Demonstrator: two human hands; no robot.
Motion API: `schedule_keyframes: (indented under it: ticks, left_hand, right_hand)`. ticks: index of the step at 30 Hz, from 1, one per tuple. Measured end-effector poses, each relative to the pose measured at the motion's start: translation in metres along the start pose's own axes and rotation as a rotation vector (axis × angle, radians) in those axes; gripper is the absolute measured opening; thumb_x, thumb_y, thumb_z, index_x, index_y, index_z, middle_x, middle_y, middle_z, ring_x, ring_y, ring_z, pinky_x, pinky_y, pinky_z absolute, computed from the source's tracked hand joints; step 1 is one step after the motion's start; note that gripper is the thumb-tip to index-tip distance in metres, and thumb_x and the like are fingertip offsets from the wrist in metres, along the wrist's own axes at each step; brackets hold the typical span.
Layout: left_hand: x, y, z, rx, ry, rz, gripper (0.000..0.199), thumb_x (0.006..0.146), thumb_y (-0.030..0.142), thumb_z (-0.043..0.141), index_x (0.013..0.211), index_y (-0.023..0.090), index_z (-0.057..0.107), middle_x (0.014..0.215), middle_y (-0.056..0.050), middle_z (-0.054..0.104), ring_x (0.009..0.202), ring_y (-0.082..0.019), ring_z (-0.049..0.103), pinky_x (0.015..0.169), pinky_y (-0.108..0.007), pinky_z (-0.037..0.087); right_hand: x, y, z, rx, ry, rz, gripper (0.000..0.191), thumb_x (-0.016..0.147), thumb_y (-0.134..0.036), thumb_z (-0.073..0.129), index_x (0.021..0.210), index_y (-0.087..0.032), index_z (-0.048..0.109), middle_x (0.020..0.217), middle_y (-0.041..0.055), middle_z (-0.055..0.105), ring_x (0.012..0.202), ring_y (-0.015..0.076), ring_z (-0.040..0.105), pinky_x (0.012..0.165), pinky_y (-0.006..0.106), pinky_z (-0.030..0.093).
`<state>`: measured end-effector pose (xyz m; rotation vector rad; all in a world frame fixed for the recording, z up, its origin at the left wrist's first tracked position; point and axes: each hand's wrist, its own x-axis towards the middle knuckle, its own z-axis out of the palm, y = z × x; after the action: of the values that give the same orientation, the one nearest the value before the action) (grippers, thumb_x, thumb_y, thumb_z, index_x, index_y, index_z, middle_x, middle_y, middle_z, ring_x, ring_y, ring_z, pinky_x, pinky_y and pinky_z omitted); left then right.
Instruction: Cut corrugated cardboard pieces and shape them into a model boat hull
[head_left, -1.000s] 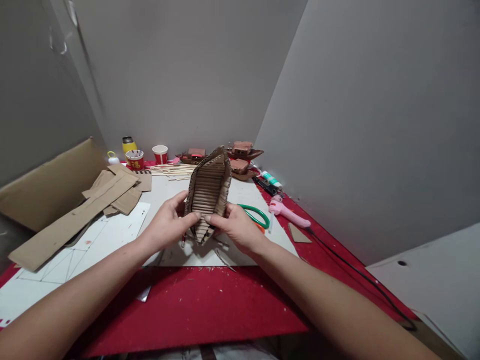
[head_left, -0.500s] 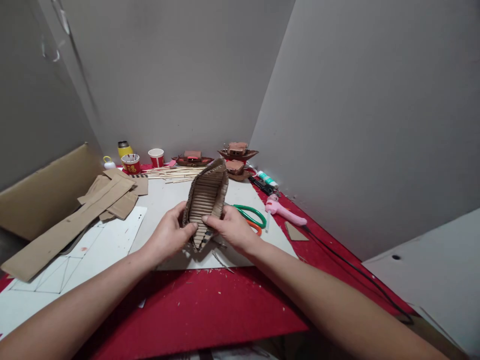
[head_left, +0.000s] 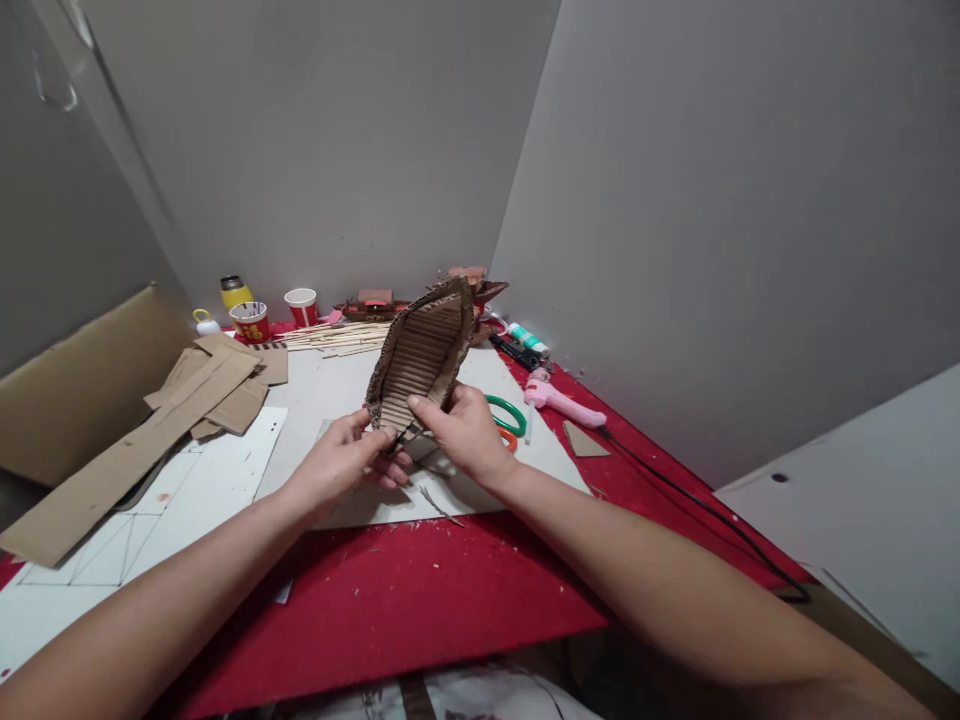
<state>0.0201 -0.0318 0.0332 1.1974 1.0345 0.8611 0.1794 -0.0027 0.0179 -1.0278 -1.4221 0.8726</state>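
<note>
A boat hull of corrugated cardboard (head_left: 421,352) is held up over the white board, its ribbed inside facing me and its far tip raised and leaning right. My left hand (head_left: 349,462) grips the near end from the left, thumb on the rim and fingers underneath. On the right side, my right hand (head_left: 465,430) has its thumb inside the hull and its fingers round the outer wall. Scissors with green and orange handles (head_left: 506,415) lie just beyond my right hand, partly hidden by it. A thin torn strip (head_left: 441,507) rests below the hull.
Cardboard pieces (head_left: 202,390) are heaped at left on a drawn sheet (head_left: 142,520). Thin sticks (head_left: 345,338), paper cups (head_left: 301,308) and brown model boats (head_left: 371,303) stand at the back. A pink glue gun (head_left: 566,402) trails a black cord on the red cloth (head_left: 420,620).
The hull has been raised and tilted further right, now covering more of the model boats behind. My left hand's fingers have shifted beneath its near end. The view has moved slightly.
</note>
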Motion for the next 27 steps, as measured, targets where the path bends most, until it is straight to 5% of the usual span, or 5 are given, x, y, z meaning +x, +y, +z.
schedule_keyframes:
  ticks: [6,20,27]
  left_hand:
    - [0.005,-0.011,-0.004,0.020,-0.023,0.095,0.028,0.074,0.037,0.073,0.079,0.013,0.059,0.064,-0.003,0.068,0.050,-0.012,0.063,0.050,-0.023,0.052]
    - [0.006,-0.009,-0.002,0.033,0.009,0.026,0.035,0.078,0.046,0.068,0.085,0.014,0.059,0.063,-0.004,0.069,0.049,-0.014,0.065,0.049,-0.025,0.053]
    - [0.005,-0.015,0.001,0.071,0.067,0.101,0.035,0.078,0.048,0.067,0.073,0.016,0.052,0.049,0.002,0.060,0.036,-0.009,0.051,0.038,-0.020,0.043]
  right_hand:
    - [-0.001,0.001,0.001,-0.023,0.004,0.010,0.022,0.074,-0.035,0.059,0.075,-0.014,0.064,0.074,0.0066,0.069,0.065,0.0185,0.060,0.063,0.031,0.048]
    - [-0.005,0.000,0.006,0.003,-0.024,0.074,0.020,0.074,-0.035,0.059,0.065,-0.017,0.058,0.060,0.0003,0.059,0.054,0.0138,0.050,0.054,0.026,0.042]
    - [-0.009,-0.005,0.010,0.071,-0.072,0.144,0.019,0.072,-0.034,0.059,0.062,-0.017,0.059,0.057,-0.0003,0.058,0.050,0.0131,0.049,0.048,0.025,0.041]
